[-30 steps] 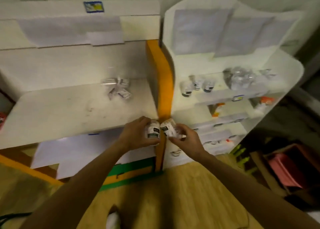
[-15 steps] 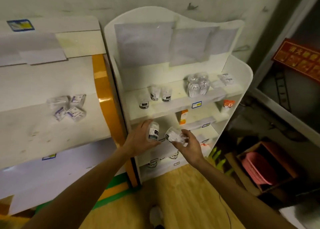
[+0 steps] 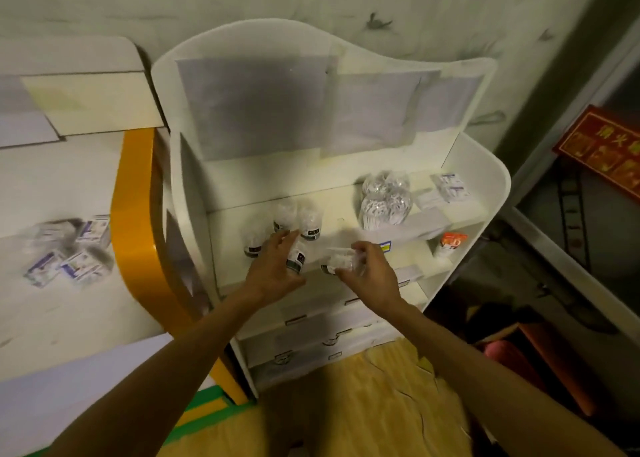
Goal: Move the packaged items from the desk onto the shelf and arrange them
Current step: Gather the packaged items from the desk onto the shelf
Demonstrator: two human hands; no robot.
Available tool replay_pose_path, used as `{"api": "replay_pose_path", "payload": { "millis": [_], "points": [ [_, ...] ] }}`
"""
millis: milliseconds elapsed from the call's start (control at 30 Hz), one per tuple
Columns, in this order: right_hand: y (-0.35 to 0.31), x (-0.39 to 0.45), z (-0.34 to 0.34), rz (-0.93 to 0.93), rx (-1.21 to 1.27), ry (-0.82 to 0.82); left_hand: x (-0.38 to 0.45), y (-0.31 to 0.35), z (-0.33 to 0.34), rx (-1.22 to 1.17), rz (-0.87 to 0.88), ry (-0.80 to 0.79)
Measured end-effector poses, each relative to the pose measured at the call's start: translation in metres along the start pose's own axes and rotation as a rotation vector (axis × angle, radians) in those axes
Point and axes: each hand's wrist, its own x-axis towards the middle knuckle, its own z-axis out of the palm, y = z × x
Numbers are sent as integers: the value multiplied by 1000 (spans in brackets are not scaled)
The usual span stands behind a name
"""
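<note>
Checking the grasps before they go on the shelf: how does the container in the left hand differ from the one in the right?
The left hand holds its container upright, dark label facing out; the right hand holds its container tipped on its side, dark band pointing left. The left one sits nearer the three containers on the shelf. Both are small, clear and dark-banded.

A pale, smudged wall (image 3: 415,6) fills the view from 10 to 1 o'clock, dimly lit. Grey sheets (image 3: 252,106) are fixed at centre, toward 12 o'clock. An orange panel (image 3: 133,221) curves down at 9 o'clock. A red sign (image 3: 602,148) with gold characters hangs at 3 o'clock. The wood floor (image 3: 346,411) lies at 6 o'clock, green tape (image 3: 197,418) at 7 o'clock.
</note>
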Motion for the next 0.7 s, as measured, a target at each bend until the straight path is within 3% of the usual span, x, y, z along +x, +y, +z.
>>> {"api": "replay_pose_path", "payload": {
  "millis": [367, 700],
  "points": [
    [-12, 86, 31, -111, -146, -99, 41, 0, 5, 213, 105, 27],
    [-8, 141, 53, -340, -131, -215, 45, -34, 20, 677, 161, 95]
  ]
}}
